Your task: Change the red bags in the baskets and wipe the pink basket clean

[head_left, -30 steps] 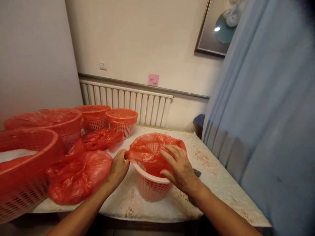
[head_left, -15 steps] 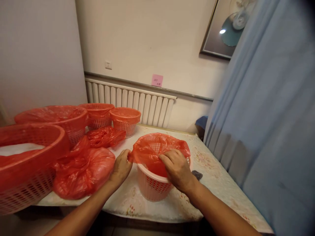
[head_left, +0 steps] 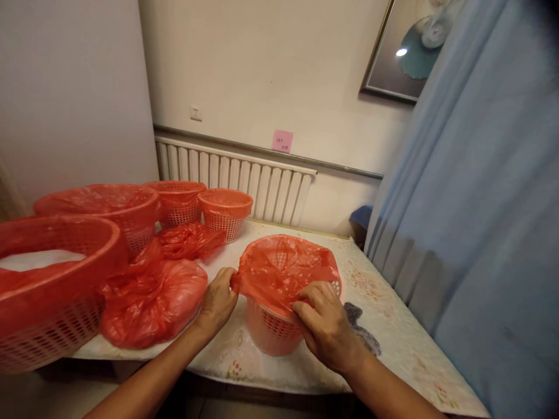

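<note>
A pink plastic basket (head_left: 273,334) with a perforated wall stands on the table in front of me. A thin red plastic bag (head_left: 279,270) lies in its mouth and is folded over part of the rim. My left hand (head_left: 219,297) pinches the bag's edge at the left of the rim. At the front right, my right hand (head_left: 323,326) is closed on the bag's edge, just over the rim. The basket's right rim shows bare beside the bag.
Several baskets lined with red bags, among them a large one (head_left: 56,308) and a small one (head_left: 225,218), stand at left. Bunched red plastic bags (head_left: 152,302) lie between. Dark crumpled cloth (head_left: 362,331) is at right, near the blue curtain (head_left: 471,233).
My right hand has drawn the bag's edge toward me and down over the front rim. The left hand keeps its pinch. More of the dark cloth shows now.
</note>
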{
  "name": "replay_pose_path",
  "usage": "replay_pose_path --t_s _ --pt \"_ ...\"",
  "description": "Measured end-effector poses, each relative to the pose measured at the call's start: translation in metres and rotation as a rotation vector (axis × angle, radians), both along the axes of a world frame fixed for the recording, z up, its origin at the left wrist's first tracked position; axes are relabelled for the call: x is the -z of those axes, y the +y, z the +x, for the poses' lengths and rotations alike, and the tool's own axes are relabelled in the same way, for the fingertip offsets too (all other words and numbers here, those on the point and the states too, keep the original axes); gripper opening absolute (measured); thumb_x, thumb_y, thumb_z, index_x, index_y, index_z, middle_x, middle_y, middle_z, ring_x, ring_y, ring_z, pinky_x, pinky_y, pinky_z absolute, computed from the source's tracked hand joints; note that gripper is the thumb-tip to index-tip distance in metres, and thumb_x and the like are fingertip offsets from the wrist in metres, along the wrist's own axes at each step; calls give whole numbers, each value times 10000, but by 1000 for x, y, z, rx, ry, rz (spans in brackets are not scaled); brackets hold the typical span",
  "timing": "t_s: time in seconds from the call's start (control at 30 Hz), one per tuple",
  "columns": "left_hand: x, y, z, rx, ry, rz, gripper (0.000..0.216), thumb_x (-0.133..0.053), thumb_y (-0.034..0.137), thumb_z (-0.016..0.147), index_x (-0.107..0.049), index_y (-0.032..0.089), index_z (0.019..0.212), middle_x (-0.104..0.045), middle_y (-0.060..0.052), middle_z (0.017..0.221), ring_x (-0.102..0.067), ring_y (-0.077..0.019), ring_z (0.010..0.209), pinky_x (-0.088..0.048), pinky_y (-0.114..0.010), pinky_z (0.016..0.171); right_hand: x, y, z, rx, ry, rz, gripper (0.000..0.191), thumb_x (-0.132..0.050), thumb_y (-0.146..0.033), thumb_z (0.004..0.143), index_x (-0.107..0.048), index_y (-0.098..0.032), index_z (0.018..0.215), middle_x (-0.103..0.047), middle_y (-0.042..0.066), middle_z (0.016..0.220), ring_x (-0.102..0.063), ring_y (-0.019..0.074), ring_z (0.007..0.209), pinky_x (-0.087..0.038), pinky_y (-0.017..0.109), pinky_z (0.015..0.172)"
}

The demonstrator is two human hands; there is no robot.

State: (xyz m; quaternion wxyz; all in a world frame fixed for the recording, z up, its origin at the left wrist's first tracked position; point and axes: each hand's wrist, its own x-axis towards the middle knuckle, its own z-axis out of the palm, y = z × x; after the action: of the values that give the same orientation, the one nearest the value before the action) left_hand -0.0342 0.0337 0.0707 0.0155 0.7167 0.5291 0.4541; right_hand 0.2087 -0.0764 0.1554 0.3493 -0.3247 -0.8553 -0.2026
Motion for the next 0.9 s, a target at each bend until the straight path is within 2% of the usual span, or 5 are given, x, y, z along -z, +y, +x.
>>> replay_pose_path --t_s 0.3,0.63,0.7,0.83,0.9 --pt "12 -10 4 -10 157 -39 178 -342 136 880 -460 213 771 -565 -41 811 -539 -181 731 -388 -278 636 22 -13 16 -11 -98 -10 213 -442 -96 936 -626 -148 841 -549 45 707 -410 171 720 -329 343 659" --pt "16 -12 13 56 255 -162 140 -396 125 868 -513 196 900 -582 -53 911 -596 -181 764 -463 -289 661 55 -23 38 176 14 58 190 -485 -79 918 -643 -182 938 -610 43 766 -496 188 773 -354 363 688" --pt "16 -15 10 57 226 -89 183 -414 90 835 -521 184 949 -570 -71 951 -598 -205 845 -498 -323 725 58 -23 39 194 42 62 177 -507 -74 902 -641 -184 938 -621 44 778 -503 190 769 -359 363 684" --pt "2 -40 12 -88 150 258 403 -462 77 812 -478 137 1210 -501 -151 1145 -519 -291 1097 -479 -450 912 61 -21 36 186 118 68 169 -520 -68 885 -633 -188 923 -625 42 780 -507 189 761 -364 358 681" --pt "-9 -59 19 -43 191 393 452 -492 107 848 -448 146 1296 -506 -156 1160 -519 -290 1097 -468 -456 936 61 -20 33 186 140 72 175 -513 -60 880 -629 -187 914 -620 40 770 -498 183 746 -357 352 675"
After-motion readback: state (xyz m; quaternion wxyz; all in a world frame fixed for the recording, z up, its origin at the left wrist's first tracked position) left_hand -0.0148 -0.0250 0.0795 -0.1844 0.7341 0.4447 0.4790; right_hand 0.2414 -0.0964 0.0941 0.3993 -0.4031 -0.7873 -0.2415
